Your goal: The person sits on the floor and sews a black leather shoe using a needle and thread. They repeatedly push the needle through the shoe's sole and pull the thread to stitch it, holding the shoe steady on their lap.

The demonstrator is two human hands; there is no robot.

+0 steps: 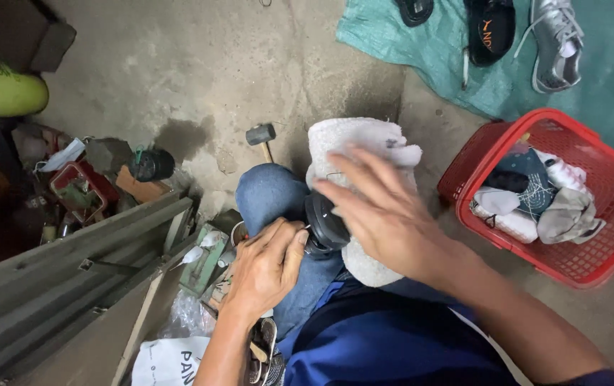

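A black shoe (325, 223) rests on a white towel (358, 139) draped over my knee in blue jeans (270, 191). My left hand (267, 266) is closed on the shoe's near edge, thumb and fingers pinching it. My right hand (382, 207) hovers over the towel and shoe with fingers spread and slightly blurred; nothing is visibly held in it, though a thin thread or needle may run near the fingertips.
A red plastic basket (607, 214) with shoes and cloth stands at right. A teal mat (607, 78) at the top holds several shoes. A hammer (261, 136) lies on the concrete floor. At left are a grey wooden box (71, 286), tools, and a yellow container (0, 89).
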